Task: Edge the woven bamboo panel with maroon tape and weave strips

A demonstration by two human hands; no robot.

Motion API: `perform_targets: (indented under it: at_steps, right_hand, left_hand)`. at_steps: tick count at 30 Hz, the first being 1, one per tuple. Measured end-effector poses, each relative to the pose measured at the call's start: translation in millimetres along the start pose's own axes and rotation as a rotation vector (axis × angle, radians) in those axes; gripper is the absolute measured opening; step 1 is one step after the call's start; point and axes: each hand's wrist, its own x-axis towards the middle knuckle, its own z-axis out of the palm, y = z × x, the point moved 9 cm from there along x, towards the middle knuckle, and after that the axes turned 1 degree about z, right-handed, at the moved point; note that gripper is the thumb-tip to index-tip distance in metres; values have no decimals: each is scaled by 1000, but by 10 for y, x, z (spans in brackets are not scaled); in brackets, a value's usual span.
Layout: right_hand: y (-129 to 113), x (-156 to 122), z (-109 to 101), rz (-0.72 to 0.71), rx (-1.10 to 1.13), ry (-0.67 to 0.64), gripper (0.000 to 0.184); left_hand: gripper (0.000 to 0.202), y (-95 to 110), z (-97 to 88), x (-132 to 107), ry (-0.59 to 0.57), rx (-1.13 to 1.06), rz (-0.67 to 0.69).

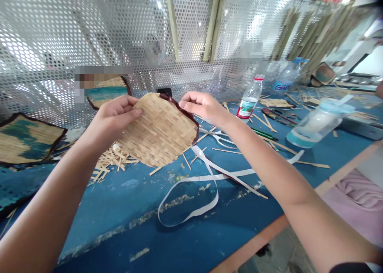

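A woven bamboo panel (pixel 163 133) is held up above the blue table, tilted toward me. My left hand (pixel 118 115) pinches its left edge, thumb on the near face. At the upper right edge, my right hand (pixel 201 105) closes its fingers on the dark brown edging tape (pixel 193 123) that runs along the rim. From the panel's lower right corner hangs a loose tape, its white backing strip (pixel 191 215) curling in a loop on the table. The panel's left and lower edges show no brown tape. My fingertips behind the panel are hidden.
White-handled scissors (pixel 223 139) lie behind the tape. Cut bamboo slivers (pixel 112 161) are scattered about. Painted woven panels (pixel 28 139) rest at left. A red-capped bottle (pixel 250 99), a larger bottle (pixel 289 75) and a clear cup (pixel 317 123) stand at right. A perforated metal screen (pixel 119 33) rises behind.
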Motion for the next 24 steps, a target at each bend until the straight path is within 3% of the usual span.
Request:
perform_targets:
  at_steps: [11, 18, 24]
  right_hand:
    - [-42, -45, -25, 42, -70, -34, 27]
    - [-42, -26, -129, 22, -156, 21, 18]
    - [-51, -28, -92, 5, -186, 7, 17]
  left_hand:
    - [20, 2, -238, 35, 82, 49, 58]
    - [23, -7, -281, 50, 106, 100, 53]
    - [20, -3, -271, 47, 115, 105, 53]
